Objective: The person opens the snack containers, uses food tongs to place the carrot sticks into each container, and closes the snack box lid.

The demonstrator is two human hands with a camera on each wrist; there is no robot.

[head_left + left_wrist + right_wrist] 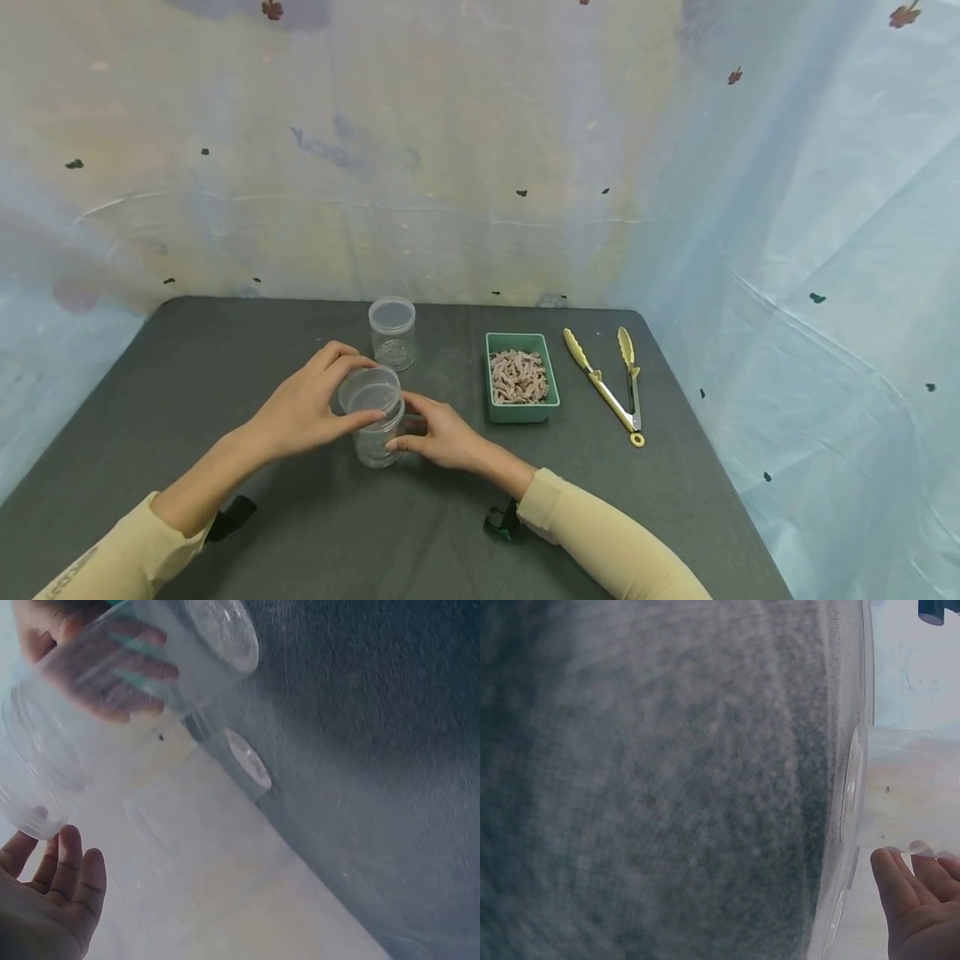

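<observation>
A clear plastic jar stands on the dark table in front of me. My right hand grips its side, the thumb on the near side and fingers behind; in the left wrist view those fingers show through the wall of the jar. My left hand pinches a translucent round lid by its edge, over the jar's mouth and offset to the left. Whether lid and rim touch, I cannot tell. Just behind stands a second clear jar with its lid on.
Right of the jars sits a green rectangular container full of small brownish pieces. Tongs with yellow tips lie spread near the table's right side. Patterned sheeting hangs behind the table and along its sides.
</observation>
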